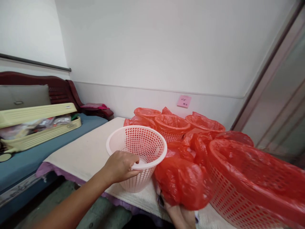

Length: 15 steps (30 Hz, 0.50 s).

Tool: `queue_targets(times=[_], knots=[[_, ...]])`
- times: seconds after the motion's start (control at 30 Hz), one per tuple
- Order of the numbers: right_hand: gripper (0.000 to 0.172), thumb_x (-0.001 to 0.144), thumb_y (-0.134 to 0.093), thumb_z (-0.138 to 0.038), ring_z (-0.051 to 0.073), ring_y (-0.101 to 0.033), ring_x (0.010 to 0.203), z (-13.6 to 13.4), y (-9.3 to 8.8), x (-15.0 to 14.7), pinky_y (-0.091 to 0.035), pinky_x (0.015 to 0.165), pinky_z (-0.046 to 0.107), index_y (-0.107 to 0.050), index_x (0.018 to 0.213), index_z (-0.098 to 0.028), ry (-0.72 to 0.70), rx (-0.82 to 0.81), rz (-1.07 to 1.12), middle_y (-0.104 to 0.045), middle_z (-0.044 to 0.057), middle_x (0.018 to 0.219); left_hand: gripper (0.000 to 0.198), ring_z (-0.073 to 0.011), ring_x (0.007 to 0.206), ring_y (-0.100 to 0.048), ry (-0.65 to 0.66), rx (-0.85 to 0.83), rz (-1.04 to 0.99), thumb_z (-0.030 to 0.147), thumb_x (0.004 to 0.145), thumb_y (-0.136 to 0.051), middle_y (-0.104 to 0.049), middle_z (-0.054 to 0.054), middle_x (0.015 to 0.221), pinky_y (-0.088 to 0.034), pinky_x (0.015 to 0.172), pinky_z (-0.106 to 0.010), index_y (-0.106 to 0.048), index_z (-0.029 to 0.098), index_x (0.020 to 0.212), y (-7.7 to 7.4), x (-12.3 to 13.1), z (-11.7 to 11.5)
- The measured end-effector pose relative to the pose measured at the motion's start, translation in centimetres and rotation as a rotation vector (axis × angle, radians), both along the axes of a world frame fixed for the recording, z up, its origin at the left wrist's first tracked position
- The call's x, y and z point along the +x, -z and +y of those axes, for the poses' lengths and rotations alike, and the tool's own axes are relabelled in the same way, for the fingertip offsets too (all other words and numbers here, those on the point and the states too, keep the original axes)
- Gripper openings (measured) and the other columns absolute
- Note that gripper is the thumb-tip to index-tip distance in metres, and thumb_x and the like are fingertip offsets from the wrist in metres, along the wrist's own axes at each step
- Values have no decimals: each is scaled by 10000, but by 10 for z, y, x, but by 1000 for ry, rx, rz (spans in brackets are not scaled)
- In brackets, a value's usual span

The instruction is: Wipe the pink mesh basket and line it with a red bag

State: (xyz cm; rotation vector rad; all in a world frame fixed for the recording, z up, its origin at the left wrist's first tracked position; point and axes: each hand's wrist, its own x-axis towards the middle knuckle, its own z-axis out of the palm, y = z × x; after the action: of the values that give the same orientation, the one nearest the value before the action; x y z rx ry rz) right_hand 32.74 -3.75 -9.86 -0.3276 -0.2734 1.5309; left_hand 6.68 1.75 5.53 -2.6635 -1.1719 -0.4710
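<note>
My left hand (122, 167) pinches the near rim of a pale pink plastic wastebasket (137, 183), its thumb outside and its fingers curled over the edge. This perforated basket stands upright on the table, with bare inner walls and floor. Low in the view, my right hand (178, 214) grips a crumpled red plastic bag (183, 181) from underneath. Red film bulges over that hand and hides most of its fingers. The bag lies just right of the wastebasket. Something small and dark shows beside the right hand, too unclear to name.
Several baskets lined with red bags crowd the table's back and right; a large one (233, 190) fills the right side. A cream cloth (83, 156) covers the table. A pink note (184, 101) is on the wall. At left, a yellow case (47, 132) lies on a blue bed (95, 122).
</note>
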Motion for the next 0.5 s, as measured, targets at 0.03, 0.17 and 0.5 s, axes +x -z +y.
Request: queue_targets(times=[0.03, 0.17, 0.5], knots=[[443, 793, -618, -673, 227, -649, 1112, -3, -2, 3, -503, 971, 503, -686, 1142, -410, 12, -11, 8, -694, 21, 1248, 248, -212, 751, -698, -2, -5, -4, 492, 861, -580, -745, 6, 810, -399, 599, -293, -646, 253, 877, -1, 1, 0], [459, 810, -587, -677, 253, -665, 1073, -14, -21, 11, -531, 911, 533, -679, 1165, -400, 94, -41, -8, -691, 56, 1249, 235, -213, 734, -691, -24, -11, -17, 484, 854, -587, -742, 8, 800, -376, 584, -293, -645, 257, 873, -2, 3, 0], [408, 792, -640, -492, 303, -601, 1209, -48, -128, 34, -529, 936, 582, -659, 1192, -414, 301, 38, -391, -692, 29, 1246, 277, -220, 742, -692, -19, -12, -26, 507, 865, -574, -745, -16, 807, -366, 581, -297, -656, 245, 897, 2, 2, -6]])
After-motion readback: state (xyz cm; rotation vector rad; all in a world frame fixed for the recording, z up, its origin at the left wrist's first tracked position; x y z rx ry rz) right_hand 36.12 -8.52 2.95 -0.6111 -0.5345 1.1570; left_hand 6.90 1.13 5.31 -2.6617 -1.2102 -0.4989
